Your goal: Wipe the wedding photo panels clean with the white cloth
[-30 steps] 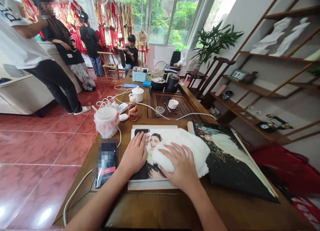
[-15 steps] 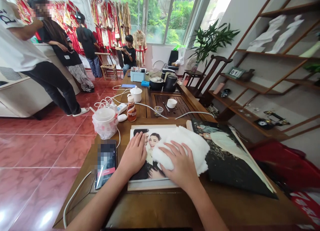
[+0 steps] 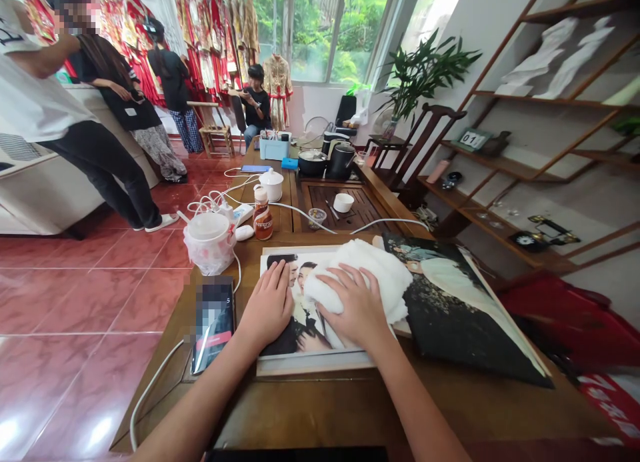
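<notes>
A framed wedding photo [image 3: 300,315] lies flat on the wooden table [image 3: 320,409] in front of me. My left hand [image 3: 269,307] rests flat on its left part, fingers stretched out. My right hand [image 3: 351,307] presses a fluffy white cloth [image 3: 380,275] down on the picture, fingers spread over the cloth. A second, darker wedding print [image 3: 460,309] lies to the right, partly under the cloth.
A phone [image 3: 214,322] with a white cable lies left of the photo. Behind stand a bagged white pot [image 3: 210,241], a brown bottle [image 3: 263,217], chargers, a tea tray [image 3: 345,209] and kettles. Several people stand at the back left. Shelves line the right wall.
My right hand and the white cloth have slid a little to the left over the photo. My left hand stays in place.
</notes>
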Motion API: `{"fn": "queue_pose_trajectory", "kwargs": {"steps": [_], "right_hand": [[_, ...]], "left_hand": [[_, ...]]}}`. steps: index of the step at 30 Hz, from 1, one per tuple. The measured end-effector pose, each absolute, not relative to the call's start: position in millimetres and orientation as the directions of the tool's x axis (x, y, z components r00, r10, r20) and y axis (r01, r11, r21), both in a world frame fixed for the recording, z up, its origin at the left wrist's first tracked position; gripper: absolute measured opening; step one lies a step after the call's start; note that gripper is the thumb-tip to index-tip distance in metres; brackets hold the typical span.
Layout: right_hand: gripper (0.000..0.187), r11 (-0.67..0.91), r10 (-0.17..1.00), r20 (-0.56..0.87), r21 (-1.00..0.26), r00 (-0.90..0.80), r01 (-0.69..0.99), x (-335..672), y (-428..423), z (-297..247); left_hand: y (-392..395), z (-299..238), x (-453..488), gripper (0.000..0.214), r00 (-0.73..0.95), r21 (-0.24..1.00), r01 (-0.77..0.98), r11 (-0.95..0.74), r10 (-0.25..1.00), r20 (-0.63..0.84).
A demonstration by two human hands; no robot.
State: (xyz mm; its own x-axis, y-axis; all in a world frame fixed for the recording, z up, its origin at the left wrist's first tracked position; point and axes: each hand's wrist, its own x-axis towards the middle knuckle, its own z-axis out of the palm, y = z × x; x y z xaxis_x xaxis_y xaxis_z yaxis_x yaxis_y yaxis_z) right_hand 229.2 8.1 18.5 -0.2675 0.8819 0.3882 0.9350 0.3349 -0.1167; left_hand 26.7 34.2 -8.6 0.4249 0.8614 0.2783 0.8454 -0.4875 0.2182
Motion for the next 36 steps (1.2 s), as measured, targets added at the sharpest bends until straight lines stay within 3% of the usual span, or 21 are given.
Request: {"fn": "queue_pose_trajectory", "kwargs": {"steps": [16, 29, 36], "right_hand": [[0.047, 0.335, 0.898, 0.342, -0.128, -0.275, 0.934, 231, -38, 14], [0.041, 0.310, 0.883, 0.403, -0.114, -0.241, 0.944, 224, 20, 18], [0.046, 0.366, 0.882, 0.358, -0.115, -0.305, 0.924, 224, -24, 15]], "left_hand": [[37, -12, 26, 0.050, 0.422, 0.211, 0.848, -0.487, 0.860, 0.286], [37, -11, 25, 0.051, 0.434, 0.215, 0.842, -0.495, 0.858, 0.276], [37, -11, 25, 0.051, 0.426, 0.214, 0.845, -0.490, 0.859, 0.284]]}}
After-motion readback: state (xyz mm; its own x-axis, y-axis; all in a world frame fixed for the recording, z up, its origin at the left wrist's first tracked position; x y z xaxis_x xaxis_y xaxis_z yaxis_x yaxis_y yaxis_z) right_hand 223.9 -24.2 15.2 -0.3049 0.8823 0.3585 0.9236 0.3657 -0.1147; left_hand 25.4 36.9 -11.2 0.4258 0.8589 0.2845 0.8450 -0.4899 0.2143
